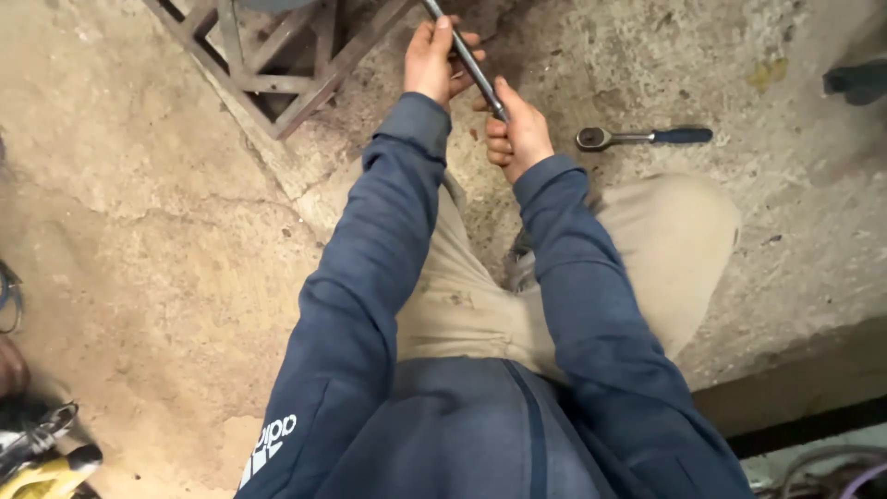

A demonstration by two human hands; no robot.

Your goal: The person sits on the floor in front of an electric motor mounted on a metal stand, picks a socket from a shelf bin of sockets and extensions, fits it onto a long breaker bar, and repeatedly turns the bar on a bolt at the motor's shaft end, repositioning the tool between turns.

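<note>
Far from the body, top centre: both hands clamp one long, thin grey metal bar [471,65].
Grip: left hand [432,63] wraps it farther up; right hand [517,139] closes on its near end.
Axis: near-right to far-left, running out of view.
Look: smooth, dull steel.
Nearby: blue-handled ratchet wrench [642,138] on the concrete floor [157,231], right of the right hand.

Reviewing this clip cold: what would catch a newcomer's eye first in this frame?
First, the two hands at top centre: the left hand and the right hand both grip one long metal bar that runs diagonally up out of frame. Next, a ratchet wrench with a dark blue handle lies on the rough concrete floor just right of the hands. A rusty metal lattice frame sits at upper left.
</note>
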